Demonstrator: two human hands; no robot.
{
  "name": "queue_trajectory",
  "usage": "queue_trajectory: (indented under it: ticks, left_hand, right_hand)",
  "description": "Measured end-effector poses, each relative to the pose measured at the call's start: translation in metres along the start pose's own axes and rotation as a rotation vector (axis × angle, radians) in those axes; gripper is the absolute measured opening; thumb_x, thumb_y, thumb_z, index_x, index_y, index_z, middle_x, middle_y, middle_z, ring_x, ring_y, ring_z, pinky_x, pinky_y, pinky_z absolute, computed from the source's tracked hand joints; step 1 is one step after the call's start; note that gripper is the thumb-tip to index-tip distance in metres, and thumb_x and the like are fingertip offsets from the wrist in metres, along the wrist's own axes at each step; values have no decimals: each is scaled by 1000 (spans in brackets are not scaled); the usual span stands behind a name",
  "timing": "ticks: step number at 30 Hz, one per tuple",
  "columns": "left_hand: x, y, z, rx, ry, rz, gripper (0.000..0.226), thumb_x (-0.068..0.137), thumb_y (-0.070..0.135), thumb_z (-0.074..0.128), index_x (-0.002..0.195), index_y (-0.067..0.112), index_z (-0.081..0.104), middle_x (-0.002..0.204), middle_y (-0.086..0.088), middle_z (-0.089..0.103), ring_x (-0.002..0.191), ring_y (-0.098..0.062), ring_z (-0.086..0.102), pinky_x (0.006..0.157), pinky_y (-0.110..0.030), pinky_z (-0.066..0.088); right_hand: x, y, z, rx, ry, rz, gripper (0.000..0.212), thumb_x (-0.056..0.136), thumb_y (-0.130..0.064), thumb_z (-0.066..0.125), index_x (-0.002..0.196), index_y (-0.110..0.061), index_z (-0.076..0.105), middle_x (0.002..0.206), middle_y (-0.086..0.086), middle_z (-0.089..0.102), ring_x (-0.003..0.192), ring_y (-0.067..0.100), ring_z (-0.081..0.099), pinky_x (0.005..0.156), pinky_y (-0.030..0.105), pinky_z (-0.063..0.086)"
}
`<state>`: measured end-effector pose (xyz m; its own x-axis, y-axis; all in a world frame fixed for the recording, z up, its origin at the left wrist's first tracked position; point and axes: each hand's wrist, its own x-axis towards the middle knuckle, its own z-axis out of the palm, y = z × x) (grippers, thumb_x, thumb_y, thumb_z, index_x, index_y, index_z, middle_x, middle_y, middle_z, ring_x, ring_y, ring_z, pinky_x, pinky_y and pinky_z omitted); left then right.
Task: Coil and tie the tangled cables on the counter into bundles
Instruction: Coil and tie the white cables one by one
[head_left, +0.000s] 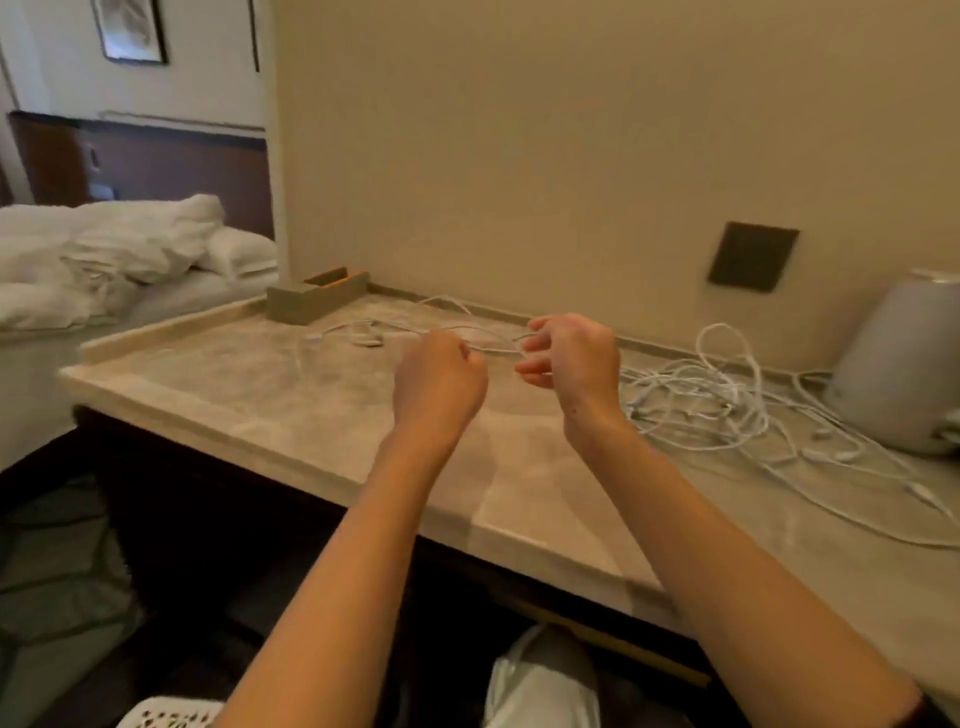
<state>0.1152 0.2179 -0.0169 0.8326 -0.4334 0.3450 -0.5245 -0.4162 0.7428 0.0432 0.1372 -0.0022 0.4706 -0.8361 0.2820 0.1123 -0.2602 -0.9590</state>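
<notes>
White cable (496, 352) — both hands (439, 384) (574, 364) curled, raised

Counter (249, 384) runs along the wall. Far left on it stands 1 box (317, 299). At centre, above the surface, the left hand (441, 379) and right hand (576, 358) are side by side, both gripping 1 loose cable (395, 327) that trails toward the box. To the right lie the tangled cables (701, 400), with the kettle (904, 364) at their far right. The wall plate (753, 256) is behind them and the bed (104, 260) is left of the counter.
</notes>
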Motion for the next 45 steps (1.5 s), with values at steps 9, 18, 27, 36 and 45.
queue_trajectory:
  ticks: [9, 18, 27, 36, 45]
  left_hand:
    - [-21, 106, 132, 13, -385, 376, 32, 90, 10, 50, 121, 7, 57, 123, -13, 58, 115, -27, 52, 93, -30, 38]
    - [-9, 142, 193, 72, -403, 530, 24, 91, 14, 51, 108, 2, 64, 111, -17, 62, 105, -31, 55, 87, -34, 38]
    - [26, 191, 189, -347, -535, 118, 56, 101, 38, 22, 95, -1, 63, 88, -16, 68, 72, -24, 58, 66, -33, 45]
    - [47, 225, 171, -495, -746, 101, 20, 96, 4, 41, 93, -1, 60, 66, -5, 51, 53, -13, 52, 55, -22, 52]
    - [63, 226, 155, -309, -673, 355, 32, 98, 11, 39, 75, 13, 61, 62, 0, 47, 51, -9, 37, 47, -19, 33]
  right_hand:
    - [43, 38, -165, -39, 298, 64, 18, 90, -6, 45, 84, -15, 59, 75, 4, 59, 57, 20, 60, 57, 31, 49]
    - [81, 66, -231, -457, 102, 24, 24, 83, -9, 65, 59, -16, 65, 58, -3, 59, 55, 4, 51, 60, 24, 41]
    - [103, 36, -248, -247, 54, -161, 10, 89, -4, 60, 80, -8, 61, 64, 6, 57, 49, 6, 53, 57, 24, 49]
    - [115, 28, -272, -124, 34, -51, 10, 88, -3, 58, 92, -8, 66, 89, 9, 64, 75, 16, 59, 68, 24, 53]
    - [148, 17, -257, -348, -39, -125, 16, 94, -20, 54, 98, -10, 68, 102, 2, 62, 99, 12, 55, 91, 30, 41]
